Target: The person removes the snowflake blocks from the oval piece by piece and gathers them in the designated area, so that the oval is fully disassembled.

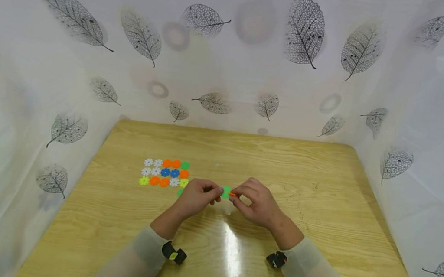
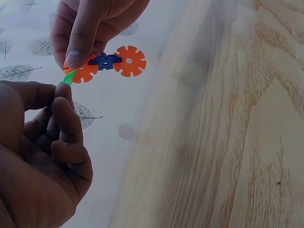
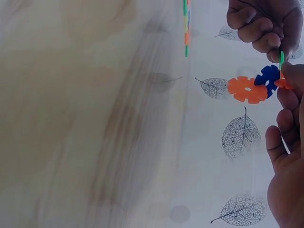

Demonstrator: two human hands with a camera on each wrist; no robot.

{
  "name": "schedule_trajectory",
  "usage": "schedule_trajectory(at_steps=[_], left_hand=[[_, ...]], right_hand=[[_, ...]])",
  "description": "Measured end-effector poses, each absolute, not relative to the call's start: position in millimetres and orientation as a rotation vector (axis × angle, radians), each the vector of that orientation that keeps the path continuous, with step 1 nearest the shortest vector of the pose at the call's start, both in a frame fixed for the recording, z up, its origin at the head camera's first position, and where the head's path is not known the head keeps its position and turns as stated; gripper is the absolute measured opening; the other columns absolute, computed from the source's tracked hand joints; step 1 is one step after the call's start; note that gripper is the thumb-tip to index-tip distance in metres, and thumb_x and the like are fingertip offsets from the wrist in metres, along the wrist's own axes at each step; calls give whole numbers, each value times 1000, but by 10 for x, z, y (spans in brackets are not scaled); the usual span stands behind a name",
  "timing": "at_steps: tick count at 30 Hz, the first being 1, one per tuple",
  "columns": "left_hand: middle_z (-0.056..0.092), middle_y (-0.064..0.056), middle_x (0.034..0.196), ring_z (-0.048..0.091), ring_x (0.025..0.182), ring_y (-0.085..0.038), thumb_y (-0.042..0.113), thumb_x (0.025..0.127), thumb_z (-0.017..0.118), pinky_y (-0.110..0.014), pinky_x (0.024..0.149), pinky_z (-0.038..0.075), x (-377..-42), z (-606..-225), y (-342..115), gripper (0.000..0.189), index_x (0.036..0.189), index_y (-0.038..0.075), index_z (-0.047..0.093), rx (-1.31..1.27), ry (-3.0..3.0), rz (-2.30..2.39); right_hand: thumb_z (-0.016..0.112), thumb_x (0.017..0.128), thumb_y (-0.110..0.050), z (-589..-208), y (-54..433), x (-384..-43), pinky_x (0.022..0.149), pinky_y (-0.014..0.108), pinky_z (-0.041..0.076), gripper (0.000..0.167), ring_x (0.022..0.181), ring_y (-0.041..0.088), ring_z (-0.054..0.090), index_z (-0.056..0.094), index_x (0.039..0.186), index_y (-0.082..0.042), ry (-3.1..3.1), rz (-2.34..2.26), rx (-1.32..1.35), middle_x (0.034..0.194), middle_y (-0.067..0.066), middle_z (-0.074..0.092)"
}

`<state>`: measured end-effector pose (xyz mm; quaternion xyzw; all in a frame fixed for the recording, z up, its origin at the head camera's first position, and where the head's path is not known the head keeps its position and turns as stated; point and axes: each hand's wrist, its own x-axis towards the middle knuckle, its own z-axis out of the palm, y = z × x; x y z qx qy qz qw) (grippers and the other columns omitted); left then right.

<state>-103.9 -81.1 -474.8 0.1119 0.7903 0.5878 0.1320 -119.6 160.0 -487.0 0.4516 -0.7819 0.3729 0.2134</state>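
My left hand (image 1: 198, 199) pinches a green notched disc (image 2: 70, 77) between thumb and fingertips. Opposite it, my right hand (image 1: 259, 204) pinches an orange notched disc (image 2: 86, 73) by its rim. The green disc touches the orange one at its edge; how deep the slots engage is hard to tell. Linked to that orange disc is a blue disc (image 3: 269, 80), and a second orange disc (image 3: 248, 89) hangs on at the chain's far end. Both hands meet above the middle of the table, partly hiding the pieces in the head view.
Rows of loose notched discs in white, orange, blue, green and yellow (image 1: 144, 180) lie on the wooden table (image 1: 320, 185), left of my hands. Another green disc (image 1: 180, 192) shows partly behind my left hand. A leaf-patterned cloth (image 1: 219, 68) encloses the table's back and sides.
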Motion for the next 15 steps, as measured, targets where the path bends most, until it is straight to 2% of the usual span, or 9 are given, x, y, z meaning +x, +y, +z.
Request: schedule_trajectory(at_steps=[4, 8, 11, 15], left_hand=[[73, -2, 80, 64, 73, -20, 29, 102, 69, -33, 65, 53, -1032, -4739, -810, 31, 97, 0, 78, 300, 2282, 1730], [73, -5, 80, 63, 72, -19, 26, 101, 70, -40, 68, 55, -1017, -4733, -801, 30, 97, -3, 78, 266, 2270, 1758], [73, -4, 80, 64, 72, -19, 26, 101, 70, -45, 70, 56, -1014, -4743, -804, 29, 96, -2, 78, 255, 2270, 1759], [73, -2, 79, 65, 73, -21, 30, 101, 70, -44, 70, 57, -1013, -4749, -813, 29, 94, 2, 79, 265, 2289, 1753]], right_hand=[[85, 84, -8, -4854, 1598, -1195, 72, 29, 52, 16, 80, 11, 62, 77, 97, -12, -2163, 1020, 1259, 88, -7, 71], [86, 83, -7, -4855, 1592, -1196, 70, 28, 52, 15, 77, 10, 62, 77, 95, -11, -2155, 1007, 1266, 86, -7, 72], [86, 83, -7, -4866, 1588, -1198, 69, 28, 52, 15, 75, 10, 62, 78, 94, -11, -2154, 998, 1268, 86, -7, 72], [87, 81, -5, -4867, 1582, -1196, 68, 28, 52, 17, 75, 11, 62, 78, 95, -10, -2146, 996, 1273, 86, -6, 73]])
